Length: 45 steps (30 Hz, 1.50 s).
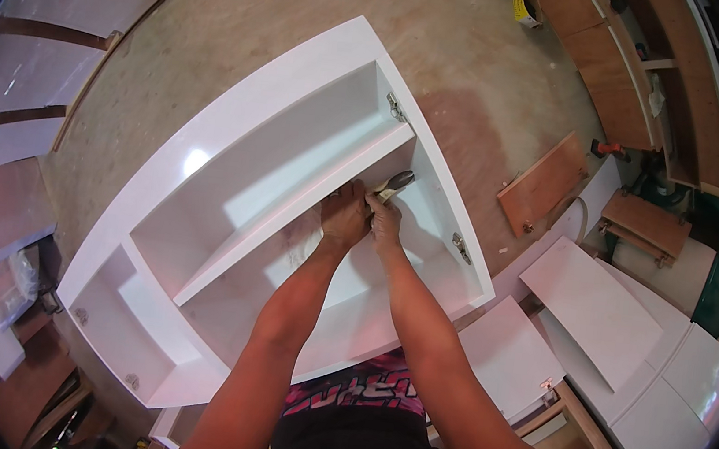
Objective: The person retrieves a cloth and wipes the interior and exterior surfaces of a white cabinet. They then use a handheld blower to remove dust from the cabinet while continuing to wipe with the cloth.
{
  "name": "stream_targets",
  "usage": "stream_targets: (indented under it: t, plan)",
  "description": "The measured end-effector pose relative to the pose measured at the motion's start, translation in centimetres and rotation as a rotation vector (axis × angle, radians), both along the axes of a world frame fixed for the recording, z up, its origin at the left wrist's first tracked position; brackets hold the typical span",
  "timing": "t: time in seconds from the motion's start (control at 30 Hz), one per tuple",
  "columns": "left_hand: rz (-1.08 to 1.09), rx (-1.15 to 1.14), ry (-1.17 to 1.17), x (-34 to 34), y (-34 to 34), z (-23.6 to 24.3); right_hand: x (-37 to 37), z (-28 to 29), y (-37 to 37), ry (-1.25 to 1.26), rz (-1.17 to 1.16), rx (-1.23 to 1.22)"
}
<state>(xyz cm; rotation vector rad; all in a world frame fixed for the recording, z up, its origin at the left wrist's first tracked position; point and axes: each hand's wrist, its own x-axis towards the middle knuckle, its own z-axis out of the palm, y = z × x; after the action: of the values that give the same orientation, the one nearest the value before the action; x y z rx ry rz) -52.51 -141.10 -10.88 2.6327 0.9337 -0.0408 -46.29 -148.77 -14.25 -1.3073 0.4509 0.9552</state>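
While both forearms reach up into the white cabinet (225, 116) that lies on its back with its open side facing up, the two hands meet in the larger compartment nearer the person, just below the shelf divider (289, 219). The right hand (385, 220) is closed around a small tool (394, 187) whose exact kind is hard to make out; its pale part rises out of the top of the grip, and its dark end points up and to the right, toward the cabinet's side wall. So the tool lies mostly beyond the fingers, on the far side of the fist, with its lower portion hidden inside it. The left hand (345, 216) is just beside the right one, its fingers near the divider and close to the base of the tool; whether it holds anything cannot be told from this angle. A whitish smear (299, 246) shows on the cabinet's inner surface next to the left wrist. On the side wall, one metal hinge (396, 106) sits above the divider and another hinge (461, 248) below and right of the hands. Out on the floor (291, 48), an orange-brown board (543, 183) lies right of the cabinet, and a white panel (594, 309) rests farther down on that side.
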Motion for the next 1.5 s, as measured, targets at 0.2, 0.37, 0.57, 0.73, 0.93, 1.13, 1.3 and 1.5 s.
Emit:
stream_targets:
  t: [0.2, 0.37, 0.57, 0.73, 0.93, 1.13, 1.3, 1.5]
  plan:
    - [-0.012, -0.009, 0.043, 0.0, 0.2, 0.0, -0.4, -0.7, 0.3, -0.027, -0.012, 0.030]
    - [-0.053, -0.069, 0.106, 0.1, 0.6, 0.8, -0.2, -0.6, 0.2, -0.041, -0.001, 0.014]
    - [-0.054, -0.080, 0.142, 0.2, 0.7, 0.8, -0.2, 0.4, 0.5, -0.041, 0.000, 0.021]
    - [-0.069, -0.116, 0.108, 0.2, 0.9, 1.3, 0.2, 0.3, 0.1, -0.034, 0.058, 0.006]
    - [-0.014, -0.070, 0.118, 0.2, -0.3, 0.8, 0.4, -0.6, -0.4, -0.063, 0.100, -0.003]
    - [0.006, -0.063, 0.086, 0.0, -0.7, 0.3, 0.7, -0.7, -0.7, -0.050, 0.157, -0.011]
    - [0.010, -0.036, 0.084, 0.1, -0.6, 0.3, 1.1, -0.2, -0.7, -0.032, 0.219, -0.072]
    - [-0.018, -0.107, 0.106, 0.1, 0.0, 0.9, 1.1, 0.6, -0.3, -0.009, 0.187, -0.036]
